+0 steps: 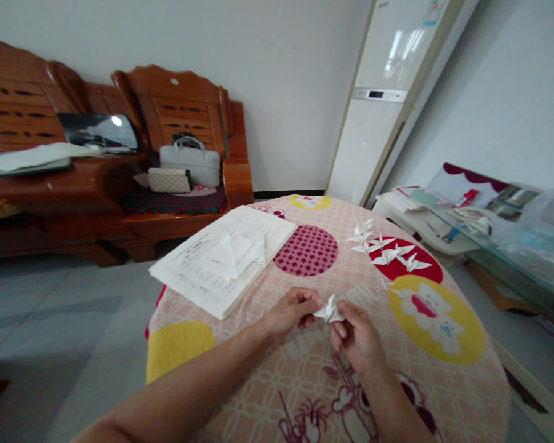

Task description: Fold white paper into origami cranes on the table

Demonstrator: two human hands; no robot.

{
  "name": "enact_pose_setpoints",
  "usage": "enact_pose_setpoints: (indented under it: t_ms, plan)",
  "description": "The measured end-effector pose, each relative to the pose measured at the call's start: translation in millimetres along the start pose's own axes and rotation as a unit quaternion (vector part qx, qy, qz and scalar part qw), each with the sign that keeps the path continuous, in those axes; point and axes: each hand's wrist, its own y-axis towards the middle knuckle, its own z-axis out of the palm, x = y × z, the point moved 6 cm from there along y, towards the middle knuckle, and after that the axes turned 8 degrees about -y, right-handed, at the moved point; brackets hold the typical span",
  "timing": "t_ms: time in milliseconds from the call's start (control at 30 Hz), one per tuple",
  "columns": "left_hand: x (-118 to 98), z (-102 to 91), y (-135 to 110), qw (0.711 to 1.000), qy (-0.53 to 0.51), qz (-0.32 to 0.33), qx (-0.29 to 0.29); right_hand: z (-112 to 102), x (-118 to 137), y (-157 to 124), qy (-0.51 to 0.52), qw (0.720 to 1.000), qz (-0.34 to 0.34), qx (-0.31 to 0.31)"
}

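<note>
Between my two hands, just above the table, is a small white folded paper crane (329, 309). My left hand (295, 309) pinches its left side between thumb and fingers. On the opposite side, my right hand (356, 329) grips its right edge the same way. Several finished paper cranes (388, 253) lie grouped at the right back of the table, partly on a red circle of the cloth. A stack of printed paper (212, 258) lies at the left, with a folded white paper piece (233, 255) on top.
A patterned cloth covers the round table (268, 375). Beyond it stand wooden chairs (180, 111) holding a grey bag (191, 161) and a small purse (169, 180). A tall air conditioner (381, 92) is in the corner. At the right, a glass-topped side table (489, 246) carries assorted items.
</note>
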Motion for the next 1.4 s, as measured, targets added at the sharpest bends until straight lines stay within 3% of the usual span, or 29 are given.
enact_pose_setpoints:
  t_ms: [167,333,467,700,1133,1400]
  plan:
    - [-3,6.6,0,0.999,0.006,0.035,0.003,6,-1,1,0.050,0.999,-0.001,-0.010]
    - [-8,16.1,-4,0.998,-0.006,0.059,0.021,17,13,-3,0.001,0.999,-0.050,-0.018]
    - [-7,24.6,-8,0.999,-0.030,0.040,0.016,25,19,-7,-0.018,0.997,-0.069,-0.031]
    - [-1,31.2,-16,0.995,-0.096,0.039,-0.002,24,7,-10,0.029,0.998,-0.015,-0.059]
    - [19,19.9,-13,0.996,-0.081,-0.027,0.034,20,-10,-14,0.007,0.999,0.028,-0.036]
    - [22,19.3,-14,0.994,-0.104,0.004,-0.015,13,-16,-12,0.027,0.995,0.012,-0.099]
